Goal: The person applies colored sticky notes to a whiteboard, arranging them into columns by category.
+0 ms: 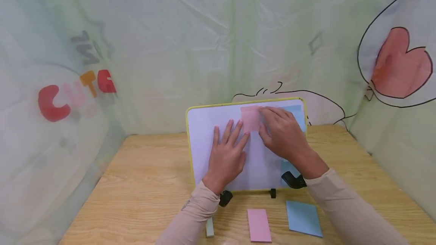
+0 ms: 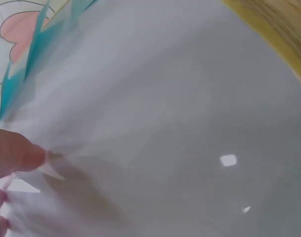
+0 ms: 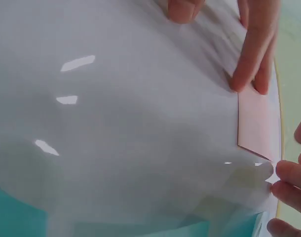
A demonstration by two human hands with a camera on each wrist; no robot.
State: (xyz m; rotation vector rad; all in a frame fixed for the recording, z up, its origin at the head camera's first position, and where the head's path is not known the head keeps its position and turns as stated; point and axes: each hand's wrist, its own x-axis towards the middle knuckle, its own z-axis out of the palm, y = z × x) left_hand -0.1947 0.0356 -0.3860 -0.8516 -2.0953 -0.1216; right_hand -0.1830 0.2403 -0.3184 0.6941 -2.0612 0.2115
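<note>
A white board (image 1: pixel 204 139) with a yellow frame stands tilted on the wooden table. A pink sticky note (image 1: pixel 250 119) is stuck near its top edge. My left hand (image 1: pixel 229 144) lies flat on the board, its straight fingers reaching the note's lower left edge. My right hand (image 1: pixel 276 124) rests over the note's right side, fingertips on its corner. In the right wrist view the pink note (image 3: pixel 256 121) sits between the left fingertips (image 3: pixel 246 74) and the right fingertips (image 3: pixel 288 175). In the left wrist view a fingertip (image 2: pixel 19 153) presses the glossy board (image 2: pixel 180 128).
Blue notes stick to the board at the top right (image 1: pixel 299 113) and lower right (image 1: pixel 287 167). On the table in front lie a pink pad (image 1: pixel 259 225), a blue pad (image 1: pixel 303 218) and a small pale block (image 1: pixel 209 227). Printed cloth walls enclose the table.
</note>
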